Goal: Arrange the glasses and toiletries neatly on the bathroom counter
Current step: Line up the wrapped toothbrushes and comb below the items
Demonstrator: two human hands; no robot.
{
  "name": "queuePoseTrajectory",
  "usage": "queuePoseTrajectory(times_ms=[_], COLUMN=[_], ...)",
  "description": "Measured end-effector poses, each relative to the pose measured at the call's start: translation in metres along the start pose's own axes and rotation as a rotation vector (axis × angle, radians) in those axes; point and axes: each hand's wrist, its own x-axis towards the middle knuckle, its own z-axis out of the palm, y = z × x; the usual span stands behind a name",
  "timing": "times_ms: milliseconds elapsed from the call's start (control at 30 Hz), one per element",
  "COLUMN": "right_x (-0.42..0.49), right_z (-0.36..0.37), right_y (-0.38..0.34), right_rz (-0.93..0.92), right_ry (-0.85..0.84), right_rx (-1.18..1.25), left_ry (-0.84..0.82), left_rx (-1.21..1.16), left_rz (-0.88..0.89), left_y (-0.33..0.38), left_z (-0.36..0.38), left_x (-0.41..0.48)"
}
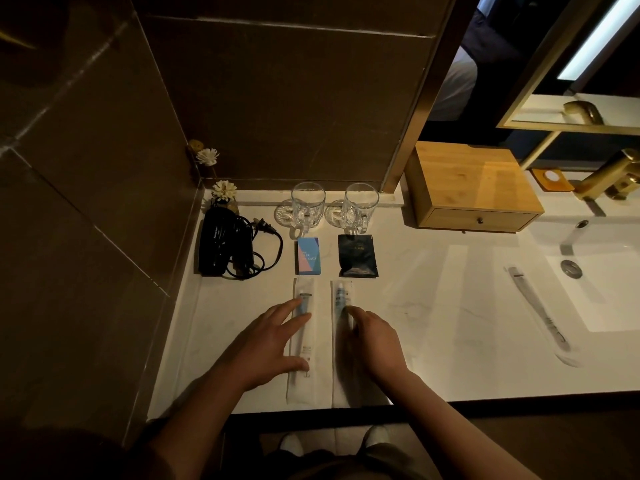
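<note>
Two clear glass mugs, the left (308,206) and the right (361,206), stand on glass coasters at the back of the white counter (433,306). In front of them lie a blue box (309,255) and a black sachet (357,256). Two wrapped toothbrush kits lie side by side nearer me, the left kit (304,337) and the right kit (341,299). My left hand (270,344) rests flat with fingers spread on the left kit. My right hand (372,341) rests with curled fingers on the right kit. A third wrapped item (540,311) lies by the sink.
A black hair dryer (221,242) with coiled cord lies at the left against the wall. A small flower diffuser (225,192) sits in the corner. A wooden drawer box (474,188) stands right of the mugs. The sink basin (606,282) and gold tap (613,174) are at the right.
</note>
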Motion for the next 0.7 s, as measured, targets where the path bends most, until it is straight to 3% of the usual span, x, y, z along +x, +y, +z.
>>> queuePoseTrajectory(times_ms=[700], right_x=[0.009], right_z=[0.003], right_y=[0.009], right_rz=[-0.005], right_ry=[0.025], right_rx=[0.0], left_ry=[0.024], left_rx=[0.125], left_rz=[0.018], left_y=[0.011], left_z=[0.001], left_x=[0.001])
